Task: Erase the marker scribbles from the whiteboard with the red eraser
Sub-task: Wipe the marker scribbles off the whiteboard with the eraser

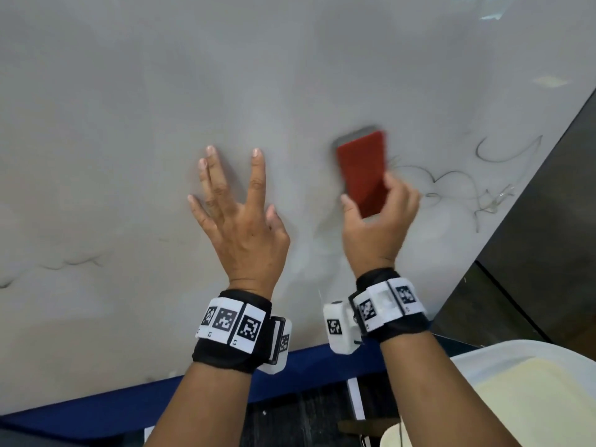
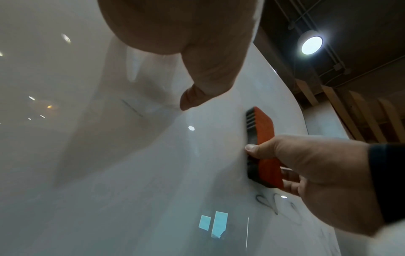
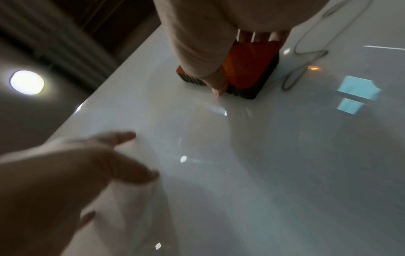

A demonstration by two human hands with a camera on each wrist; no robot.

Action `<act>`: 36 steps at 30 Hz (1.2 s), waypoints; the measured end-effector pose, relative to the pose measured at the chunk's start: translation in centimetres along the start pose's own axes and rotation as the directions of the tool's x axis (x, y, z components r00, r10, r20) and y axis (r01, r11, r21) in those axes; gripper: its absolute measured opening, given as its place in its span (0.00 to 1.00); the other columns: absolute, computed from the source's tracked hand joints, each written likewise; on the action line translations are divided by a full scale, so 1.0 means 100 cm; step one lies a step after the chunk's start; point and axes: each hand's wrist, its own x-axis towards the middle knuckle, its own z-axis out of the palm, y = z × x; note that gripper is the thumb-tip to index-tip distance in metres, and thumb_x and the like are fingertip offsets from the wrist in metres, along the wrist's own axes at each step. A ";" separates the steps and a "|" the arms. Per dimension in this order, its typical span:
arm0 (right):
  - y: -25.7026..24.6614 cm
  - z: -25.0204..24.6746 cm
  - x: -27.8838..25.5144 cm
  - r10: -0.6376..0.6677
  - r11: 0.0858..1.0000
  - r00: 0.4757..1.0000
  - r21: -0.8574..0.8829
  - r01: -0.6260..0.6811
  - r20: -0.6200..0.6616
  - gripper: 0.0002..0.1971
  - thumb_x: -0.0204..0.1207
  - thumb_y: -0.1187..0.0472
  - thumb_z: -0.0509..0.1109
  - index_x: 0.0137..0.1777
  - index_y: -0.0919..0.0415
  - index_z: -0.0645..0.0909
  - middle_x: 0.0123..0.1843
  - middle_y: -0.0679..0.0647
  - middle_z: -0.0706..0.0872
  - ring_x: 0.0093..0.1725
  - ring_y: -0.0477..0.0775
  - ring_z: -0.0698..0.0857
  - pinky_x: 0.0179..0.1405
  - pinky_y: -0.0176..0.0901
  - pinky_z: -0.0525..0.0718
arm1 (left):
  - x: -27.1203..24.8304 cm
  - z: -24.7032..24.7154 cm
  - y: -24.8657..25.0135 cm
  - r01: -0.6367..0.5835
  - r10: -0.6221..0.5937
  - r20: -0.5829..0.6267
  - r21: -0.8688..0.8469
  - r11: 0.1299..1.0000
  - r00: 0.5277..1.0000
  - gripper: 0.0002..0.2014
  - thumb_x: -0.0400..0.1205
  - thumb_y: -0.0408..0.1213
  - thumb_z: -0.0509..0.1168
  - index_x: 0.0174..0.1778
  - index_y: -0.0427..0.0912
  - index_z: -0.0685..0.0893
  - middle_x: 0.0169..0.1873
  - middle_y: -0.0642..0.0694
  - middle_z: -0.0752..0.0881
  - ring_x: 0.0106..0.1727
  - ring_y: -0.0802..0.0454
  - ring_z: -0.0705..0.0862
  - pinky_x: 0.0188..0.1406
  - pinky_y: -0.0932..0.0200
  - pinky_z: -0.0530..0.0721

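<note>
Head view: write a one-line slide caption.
Right hand presses the red eraser to the whiteboard beside remaining scribbles; left hand braces flat.

Dim, soft light – ceiling lamp (image 2: 311, 45) glare on glossy whiteboard (image 1: 161, 91); motion-blurred eraser (image 1: 362, 171).

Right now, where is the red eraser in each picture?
Head: red eraser right of middle, held by the right hand.
Left wrist: right of middle, flat on the whiteboard.
Right wrist: top middle, under the fingers.
Shared landmark: the scribbles beside it.

A round ceiling lamp (image 2: 311, 45) glows under dark ceiling; wooden slats (image 2: 359, 116) line the wall.
</note>
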 end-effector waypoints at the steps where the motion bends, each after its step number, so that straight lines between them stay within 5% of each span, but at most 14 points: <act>1: 0.001 -0.001 0.007 0.067 0.997 0.996 0.042 -0.065 -0.054 0.32 0.63 0.62 0.83 0.67 0.68 0.78 0.61 0.57 0.75 0.62 0.63 0.78 0.64 0.58 0.80 | 0.000 0.001 0.002 -0.003 0.003 -0.003 -0.001 1.000 1.000 0.43 0.74 0.32 0.70 0.85 0.53 0.60 0.86 0.36 0.50 0.87 0.40 0.47 0.81 0.28 0.51; 4: -0.007 0.006 -0.006 0.105 0.994 0.993 0.045 -0.103 -0.047 0.32 0.63 0.62 0.82 0.67 0.69 0.78 0.62 0.59 0.76 0.62 0.64 0.78 0.63 0.62 0.81 | 0.000 0.005 0.008 -0.024 0.023 -0.016 -0.016 1.000 1.000 0.44 0.73 0.26 0.70 0.86 0.46 0.60 0.86 0.37 0.51 0.87 0.42 0.48 0.83 0.31 0.54; 8: -0.011 0.010 -0.044 -0.103 0.992 0.972 -0.043 0.114 0.211 0.31 0.61 0.67 0.82 0.66 0.67 0.79 0.61 0.61 0.78 0.61 0.59 0.75 0.64 0.52 0.79 | 0.001 0.008 0.015 -0.036 0.034 -0.041 -0.061 0.998 0.999 0.44 0.70 0.20 0.67 0.85 0.38 0.60 0.85 0.36 0.54 0.86 0.41 0.51 0.83 0.35 0.56; 15: 0.000 -0.002 0.001 0.087 0.996 0.995 0.004 -0.087 -0.041 0.33 0.64 0.60 0.84 0.67 0.69 0.77 0.63 0.61 0.77 0.62 0.63 0.78 0.63 0.60 0.82 | 0.000 0.009 0.018 -0.064 0.064 -0.015 -0.025 0.998 0.998 0.42 0.73 0.27 0.69 0.85 0.46 0.63 0.85 0.34 0.53 0.86 0.38 0.49 0.83 0.34 0.54; 21: 0.006 -0.003 -0.034 -0.115 0.988 0.969 -0.079 0.135 0.219 0.31 0.61 0.66 0.83 0.66 0.66 0.80 0.61 0.60 0.78 0.60 0.57 0.75 0.64 0.49 0.79 | 0.000 0.012 0.025 -0.041 0.040 -0.020 -0.029 0.999 0.999 0.43 0.72 0.24 0.67 0.85 0.45 0.62 0.85 0.34 0.52 0.87 0.38 0.49 0.84 0.35 0.52; 27: 0.009 -0.010 0.012 0.150 0.988 0.985 0.050 -0.146 -0.082 0.31 0.64 0.61 0.83 0.67 0.66 0.76 0.61 0.56 0.76 0.61 0.60 0.78 0.60 0.59 0.82 | -0.001 0.014 0.029 -0.022 0.022 -0.016 -0.007 1.000 1.000 0.43 0.74 0.29 0.70 0.86 0.45 0.60 0.85 0.34 0.53 0.86 0.38 0.49 0.83 0.33 0.53; 33: 0.010 -0.009 -0.024 -0.077 0.995 0.977 -0.051 0.089 0.200 0.30 0.61 0.66 0.82 0.65 0.66 0.79 0.61 0.60 0.78 0.61 0.58 0.75 0.62 0.56 0.81 | 0.000 0.017 0.037 0.009 -0.009 -0.019 0.011 1.000 1.000 0.41 0.77 0.35 0.70 0.86 0.43 0.58 0.85 0.33 0.53 0.86 0.36 0.50 0.83 0.31 0.52; 36: 0.020 -0.018 0.001 -0.039 0.998 0.995 -0.051 0.044 0.093 0.29 0.61 0.64 0.82 0.63 0.67 0.79 0.60 0.60 0.79 0.60 0.60 0.77 0.61 0.60 0.81 | 0.001 0.017 0.041 0.034 -0.034 0.011 0.029 0.999 0.999 0.42 0.76 0.41 0.71 0.86 0.47 0.58 0.85 0.33 0.52 0.86 0.35 0.49 0.81 0.29 0.53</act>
